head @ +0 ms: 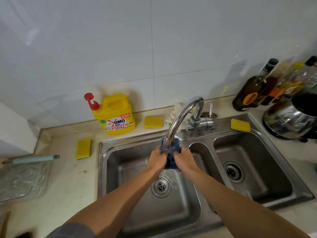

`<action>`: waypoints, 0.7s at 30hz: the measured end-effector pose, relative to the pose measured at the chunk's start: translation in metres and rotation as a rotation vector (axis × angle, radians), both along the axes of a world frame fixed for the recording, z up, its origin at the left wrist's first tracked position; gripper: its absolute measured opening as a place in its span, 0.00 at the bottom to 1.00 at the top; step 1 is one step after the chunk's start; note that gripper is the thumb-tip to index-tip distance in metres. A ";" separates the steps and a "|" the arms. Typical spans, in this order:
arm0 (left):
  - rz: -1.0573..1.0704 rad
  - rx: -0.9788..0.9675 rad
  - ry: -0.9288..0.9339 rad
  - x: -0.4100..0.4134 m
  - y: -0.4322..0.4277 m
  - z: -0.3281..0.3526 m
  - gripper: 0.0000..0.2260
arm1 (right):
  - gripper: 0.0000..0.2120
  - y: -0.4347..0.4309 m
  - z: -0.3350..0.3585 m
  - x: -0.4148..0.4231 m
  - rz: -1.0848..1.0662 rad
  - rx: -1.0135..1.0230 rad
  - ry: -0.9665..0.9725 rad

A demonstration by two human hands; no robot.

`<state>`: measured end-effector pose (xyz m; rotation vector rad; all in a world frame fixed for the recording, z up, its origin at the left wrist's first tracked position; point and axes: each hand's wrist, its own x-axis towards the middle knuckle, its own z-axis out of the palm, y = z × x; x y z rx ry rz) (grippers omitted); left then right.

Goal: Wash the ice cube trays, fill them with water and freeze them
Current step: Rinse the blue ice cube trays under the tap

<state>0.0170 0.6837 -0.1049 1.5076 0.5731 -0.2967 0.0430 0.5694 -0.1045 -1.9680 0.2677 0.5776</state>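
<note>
A dark blue ice cube tray (172,152) is held under the chrome faucet (181,117) over the left basin of the steel sink (120,152). My left hand (157,159) grips the tray's left side and my right hand (184,160) grips its right side, fingers curled round the edges. Water runs off the tray's lower end toward the drain (161,186). The spout and my hands hide much of the tray.
A yellow detergent jug (115,115) with a red pump stands behind the sink. Yellow sponges lie at the left (83,148), by the wall (153,122) and on the sink rim (240,125). Bottles (253,90) and a steel kettle (291,119) stand at right. A clear plastic item (20,177) lies at left.
</note>
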 end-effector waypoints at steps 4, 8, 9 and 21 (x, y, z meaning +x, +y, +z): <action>0.029 -0.057 0.025 -0.002 -0.002 -0.003 0.08 | 0.07 -0.004 0.003 -0.002 -0.018 0.004 -0.008; 0.035 -0.183 0.056 -0.007 -0.003 -0.007 0.09 | 0.06 -0.013 0.010 0.003 -0.120 0.052 -0.010; 0.021 -0.199 0.062 -0.010 -0.004 -0.007 0.09 | 0.04 -0.016 0.011 0.006 -0.146 0.058 -0.015; 0.099 -0.121 0.011 -0.006 -0.003 -0.005 0.04 | 0.09 -0.009 0.016 0.010 -0.150 0.070 -0.093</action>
